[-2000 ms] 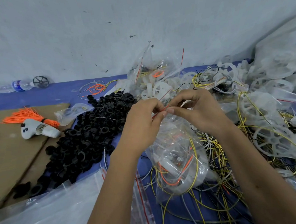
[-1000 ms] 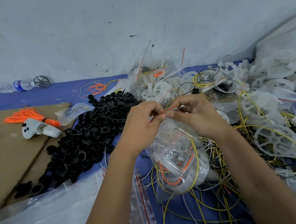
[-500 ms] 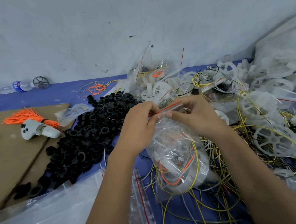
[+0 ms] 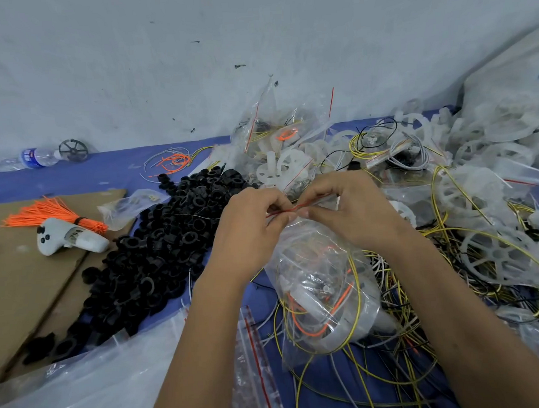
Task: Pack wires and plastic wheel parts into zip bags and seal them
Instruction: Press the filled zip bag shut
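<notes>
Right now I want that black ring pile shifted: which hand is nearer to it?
Left. The left hand is beside the black ring pile's right edge; the right hand lies beyond it, farther right.

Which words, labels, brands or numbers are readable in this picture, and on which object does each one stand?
No text here reads with certainty.
Water bottle: blue label, print too small to read.
White handheld controller: sticker with dark characters, tilted and blurred, not legible.
White sack: only a fragment of a blue mark at the frame edge, unreadable.

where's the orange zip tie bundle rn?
Head view, far left: the orange zip tie bundle lies on the cardboard, touching the white controller, left of the black ring pile.
</notes>
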